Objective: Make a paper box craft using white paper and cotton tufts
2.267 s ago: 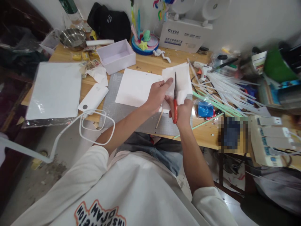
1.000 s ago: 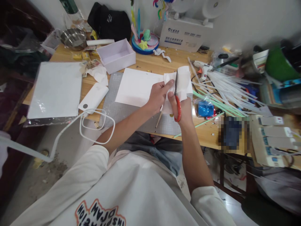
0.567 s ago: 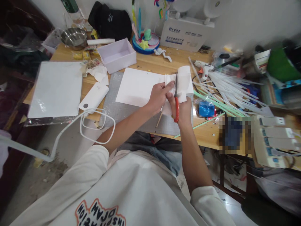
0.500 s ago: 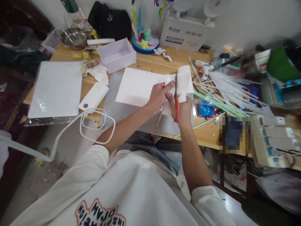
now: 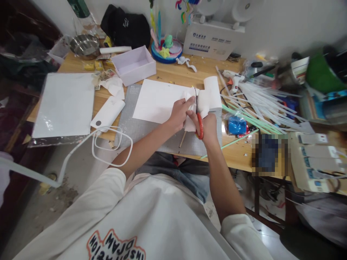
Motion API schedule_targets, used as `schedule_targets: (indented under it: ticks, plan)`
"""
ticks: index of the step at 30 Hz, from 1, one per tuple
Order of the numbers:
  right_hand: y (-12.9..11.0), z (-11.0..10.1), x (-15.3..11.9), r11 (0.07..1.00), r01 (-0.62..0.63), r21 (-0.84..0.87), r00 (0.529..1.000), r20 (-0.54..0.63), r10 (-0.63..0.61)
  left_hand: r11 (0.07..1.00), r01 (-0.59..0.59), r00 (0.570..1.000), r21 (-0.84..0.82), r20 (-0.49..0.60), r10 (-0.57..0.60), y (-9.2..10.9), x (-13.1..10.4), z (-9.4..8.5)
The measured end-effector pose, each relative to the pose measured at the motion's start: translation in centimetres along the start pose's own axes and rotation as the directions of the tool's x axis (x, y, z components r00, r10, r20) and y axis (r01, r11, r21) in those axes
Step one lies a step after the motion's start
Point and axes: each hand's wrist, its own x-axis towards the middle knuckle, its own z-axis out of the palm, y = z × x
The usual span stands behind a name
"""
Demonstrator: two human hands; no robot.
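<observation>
Scissors [image 5: 201,126], one pair: red-orange handles, dark slender blades. Held in the right hand [image 5: 210,127], loops toward the person, blades pointing toward the far side of the tabletop [image 5: 234,155]. Blades set against white tissue, with material to either side; their exact opening too small to tell.

White tissue [image 5: 203,103], one piece as far as visible: thin, soft, creased. Gathered and pinched by the left hand [image 5: 179,112] just left of the blades; bunched, rounded portion right of them, above the right hand; flatter flap below the fingers, on the person's side. Partly hidden by both hands.
</observation>
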Motion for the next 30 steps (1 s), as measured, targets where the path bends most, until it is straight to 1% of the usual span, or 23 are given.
schedule_targets:
  ticks: [2,3,4,6,9,12,14,17,19,21,24,25,26,27,28,29,30]
  plan:
    - [0.1,-0.1,-0.2,0.999,-0.043,0.032,0.997,0.064,0.041,0.998,-0.054,0.998,0.014,0.031,0.053,-0.2,0.5,-0.2]
    - [0.1,-0.2,-0.4,0.996,-0.064,0.065,0.994,0.096,0.057,0.997,-0.077,0.997,0.027,0.032,0.077,-0.3,0.6,-0.3]
    - [0.0,-0.3,-0.6,0.991,-0.08,0.103,0.99,0.123,0.067,0.997,-0.072,0.997,0.032,0.012,0.072,-0.3,0.8,-0.3]
    - [0.0,-0.4,-0.9,0.977,-0.095,0.189,0.984,0.165,0.063,0.999,-0.031,0.999,0.029,-0.032,0.032,-0.1,0.8,-0.3]
    - [0.2,-0.7,-1.1,0.947,-0.11,0.3,0.975,0.218,0.045,0.999,0.034,0.998,-0.018,-0.052,-0.035,0.3,0.8,-0.1]
    - [0.6,-0.9,-1.2,0.92,-0.124,0.373,0.965,0.26,0.025,0.996,0.067,0.995,-0.064,-0.066,-0.071,0.5,1.1,-0.2]
    - [0.7,-1.0,-1.1,0.914,-0.125,0.385,0.963,0.267,0.019,0.994,0.087,0.995,-0.061,-0.043,-0.09,0.5,1.3,-0.3]
    - [0.8,-1.1,-1.1,0.92,-0.157,0.359,0.96,0.275,0.057,0.995,0.104,0.994,-0.01,0.045,-0.104,0.3,1.2,-0.5]
    - [0.6,-1.2,-1.4,0.917,-0.187,0.353,0.954,0.287,0.084,0.996,0.082,0.993,0.029,0.083,-0.084,0.3,1.1,-0.5]
    - [0.4,-1.6,-2.1,0.921,-0.19,0.339,0.938,0.34,0.068,0.998,0.046,0.995,0.048,0.087,-0.05,0.5,1.4,-0.5]
    - [0.3,-3.2,-4.1,0.93,-0.159,0.331,0.88,0.474,-0.019,0.999,-0.052,0.998,-0.006,0.029,0.053,1.8,2.6,-1.0]
    - [0.5,-4.0,-4.8,0.93,-0.172,0.326,0.86,0.511,-0.02,0.994,-0.1,0.995,-0.039,-0.001,0.1,2.4,3.1,-1.3]
    - [0.9,-4.8,-5.4,0.938,-0.186,0.292,0.861,0.508,0.012,0.987,-0.147,0.989,-0.066,-0.031,0.145,3.2,3.6,-1.6]
    - [1.5,-5.7,-5.8,0.962,-0.175,0.211,0.891,0.449,0.064,0.98,-0.184,0.982,-0.08,-0.056,0.18,4.0,4.0,-2.0]
    - [2.3,-6.5,-6.1,0.99,-0.12,0.079,0.945,0.315,0.09,0.973,-0.212,0.975,-0.085,-0.077,0.206,4.7,4.2,-2.5]
    - [3.3,-7.3,-6.2,0.993,-0.048,-0.105,0.985,0.158,0.065,0.969,-0.234,0.97,-0.081,-0.093,0.226,5.4,4.3,-2.9]
    - [4.3,-8.0,-6.2,0.954,-0.004,-0.3,0.999,0.04,0.017,0.966,-0.25,0.965,-0.072,-0.1,0.243,6.0,4.2,-3.3]
